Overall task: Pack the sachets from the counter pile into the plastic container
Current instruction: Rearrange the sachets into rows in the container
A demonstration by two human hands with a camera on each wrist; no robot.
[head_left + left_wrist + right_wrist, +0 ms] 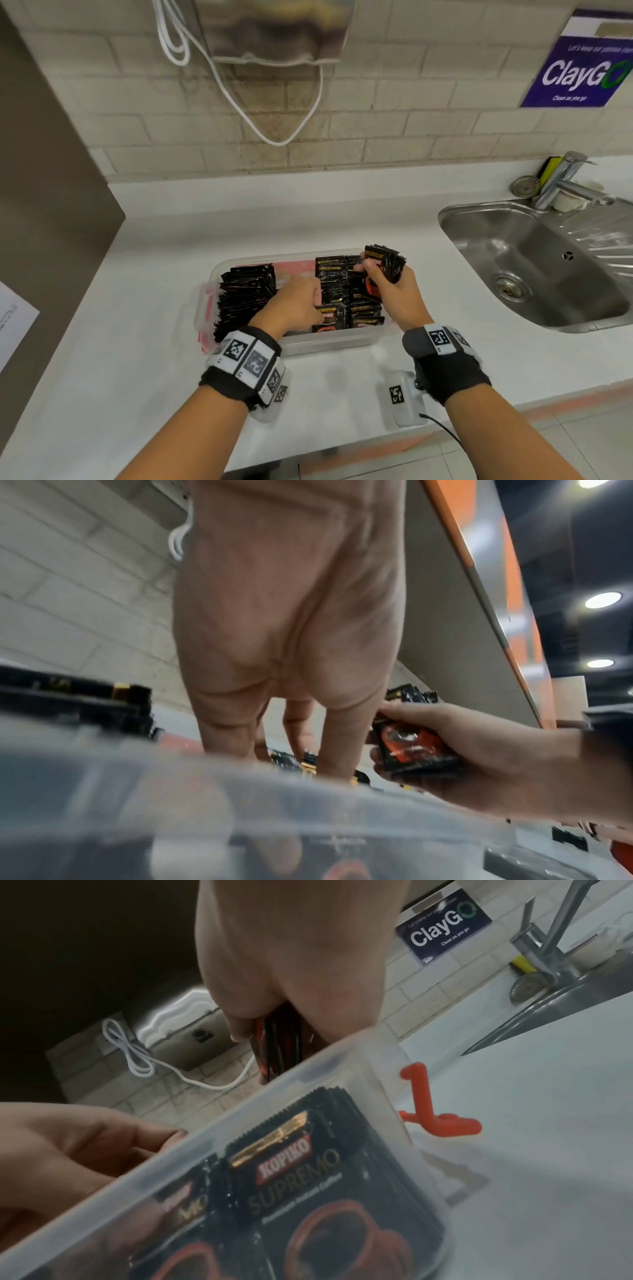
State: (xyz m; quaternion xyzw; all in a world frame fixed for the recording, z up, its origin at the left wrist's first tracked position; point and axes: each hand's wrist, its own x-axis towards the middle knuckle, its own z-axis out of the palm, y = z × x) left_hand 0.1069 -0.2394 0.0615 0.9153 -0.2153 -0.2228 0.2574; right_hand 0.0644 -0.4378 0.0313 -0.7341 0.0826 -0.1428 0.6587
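Right hand grips a fanned bundle of Kopiko sachets above the right end of the plastic container. Left hand, fingers curled down among the packed rows; whether it pinches one, cannot tell. Step: slotting the bundle in. Next move likely needs a gap held open. Sachets glossy black foil, serrated edges; container translucent, rectangular, red clips.
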